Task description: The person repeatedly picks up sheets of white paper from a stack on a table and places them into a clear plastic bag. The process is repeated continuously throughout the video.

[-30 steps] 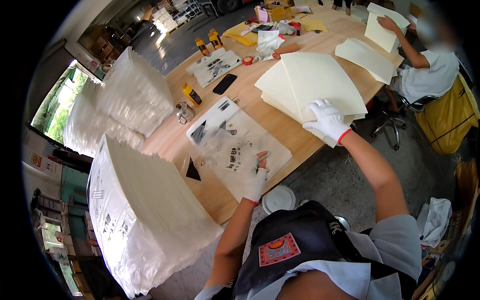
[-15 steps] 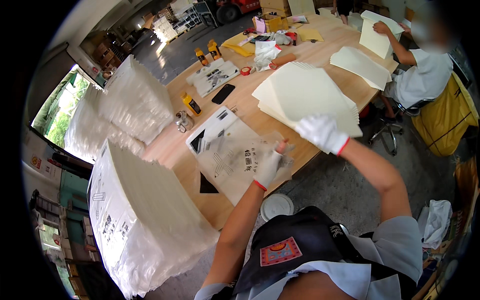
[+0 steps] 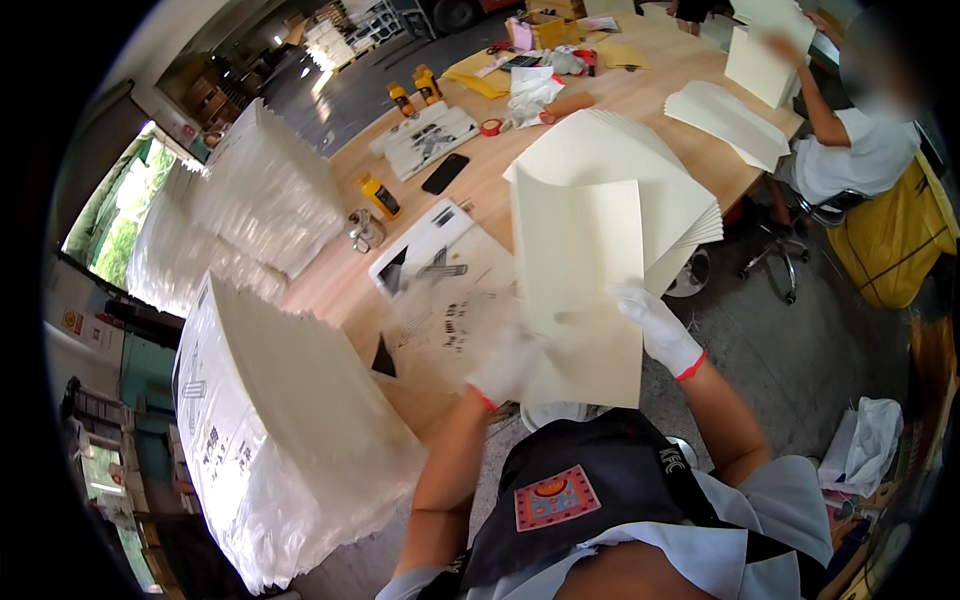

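Gripping the cream paper (image 3: 580, 300) by its right edge, the gloved right hand (image 3: 655, 328) holds it raised in front of the apron (image 3: 580, 470), over the table's near edge. The gloved left hand (image 3: 507, 370) is blurred at the paper's lower left edge, beside a printed clear plastic bag (image 3: 440, 330); whether its fingers are closed, I cannot tell. The raised paper hides part of a fanned paper pile (image 3: 610, 145) and, with the apron, most of a white round pail (image 3: 548, 415) below the table (image 3: 485, 195). A tall plastic-wrapped stack (image 3: 300, 440) crowds the left side, near the left forearm, with more wrapped stacks (image 3: 265, 195) behind it. Past the bag stand a small glass jar (image 3: 366, 230) and a yellow bottle (image 3: 380, 196), then a black phone (image 3: 445, 174), folded printed bags (image 3: 425, 140) and a red tape roll (image 3: 490, 127). Two orange bottles (image 3: 427, 85) stand beyond, near yellow envelopes (image 3: 478, 76). Across on the right, a seated co-worker (image 3: 865, 150) handles upright cream sheets (image 3: 760, 68).
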`<state>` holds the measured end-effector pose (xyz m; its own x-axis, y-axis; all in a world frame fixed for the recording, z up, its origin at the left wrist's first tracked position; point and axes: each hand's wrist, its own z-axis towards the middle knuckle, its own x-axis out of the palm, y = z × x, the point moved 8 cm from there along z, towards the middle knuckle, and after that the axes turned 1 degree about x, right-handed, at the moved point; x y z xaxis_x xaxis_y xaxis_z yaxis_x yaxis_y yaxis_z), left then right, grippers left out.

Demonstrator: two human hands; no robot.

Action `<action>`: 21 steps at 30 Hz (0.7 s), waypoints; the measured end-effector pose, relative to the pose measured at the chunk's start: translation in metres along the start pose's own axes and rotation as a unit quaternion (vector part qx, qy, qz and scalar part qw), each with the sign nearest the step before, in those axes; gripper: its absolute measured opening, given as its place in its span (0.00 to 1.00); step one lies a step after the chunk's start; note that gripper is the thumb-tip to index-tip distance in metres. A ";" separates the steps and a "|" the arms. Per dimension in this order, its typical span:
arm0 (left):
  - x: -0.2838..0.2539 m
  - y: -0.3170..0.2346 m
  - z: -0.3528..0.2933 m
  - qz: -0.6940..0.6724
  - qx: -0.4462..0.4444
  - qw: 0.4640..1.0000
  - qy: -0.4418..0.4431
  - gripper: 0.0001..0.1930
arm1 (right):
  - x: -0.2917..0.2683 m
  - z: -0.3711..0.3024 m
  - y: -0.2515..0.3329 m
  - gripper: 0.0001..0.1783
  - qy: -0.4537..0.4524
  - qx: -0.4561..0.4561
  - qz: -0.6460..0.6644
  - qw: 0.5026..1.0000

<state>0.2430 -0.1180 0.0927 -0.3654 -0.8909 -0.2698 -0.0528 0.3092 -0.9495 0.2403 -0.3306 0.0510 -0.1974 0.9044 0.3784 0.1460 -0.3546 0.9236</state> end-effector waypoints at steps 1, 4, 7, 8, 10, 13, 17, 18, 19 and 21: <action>0.019 -0.009 -0.009 0.153 0.090 0.982 -0.057 0.30 | 0.018 0.001 0.009 0.26 -0.011 -0.030 -0.051 0.998; 0.073 -0.022 -0.014 0.346 0.031 0.937 0.030 0.44 | 0.035 0.005 0.010 0.24 -0.061 -0.046 -0.283 0.956; 0.073 -0.015 -0.017 0.276 -0.036 0.954 0.113 0.45 | 0.048 0.001 0.027 0.20 -0.078 -0.071 -0.405 0.908; 0.053 -0.028 -0.014 0.321 0.109 0.941 0.020 0.42 | 0.051 0.000 0.037 0.19 -0.076 -0.088 -0.447 0.887; -0.009 -0.030 -0.026 0.210 0.222 0.945 -0.118 0.36 | 0.055 -0.006 0.057 0.19 -0.045 -0.128 -0.477 0.868; -0.099 -0.021 -0.048 -0.357 0.045 0.915 -0.183 0.29 | 0.089 -0.021 0.089 0.18 0.053 -0.178 -0.618 0.764; -0.136 -0.064 -0.075 -0.337 0.170 0.912 -0.159 0.30 | 0.125 -0.024 0.086 0.12 0.157 -0.278 -0.734 0.599; -0.127 -0.067 -0.076 -0.210 0.165 0.951 -0.152 0.29 | 0.134 -0.021 0.079 0.12 0.185 -0.280 -0.749 0.572; -0.109 -0.067 -0.079 -0.084 0.158 0.973 -0.144 0.30 | 0.141 -0.015 0.072 0.11 0.200 -0.245 -0.763 0.564; -0.045 -0.050 -0.086 -0.133 0.096 0.986 -0.026 0.33 | 0.141 0.007 0.046 0.09 0.265 -0.147 -0.754 0.582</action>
<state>0.1821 -0.0642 0.1662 -0.3145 -0.9492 -0.0104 0.0383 -0.0017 -0.9993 0.2255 -0.2175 0.1464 -0.1696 0.0657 -0.9833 -0.7381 0.6527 0.1709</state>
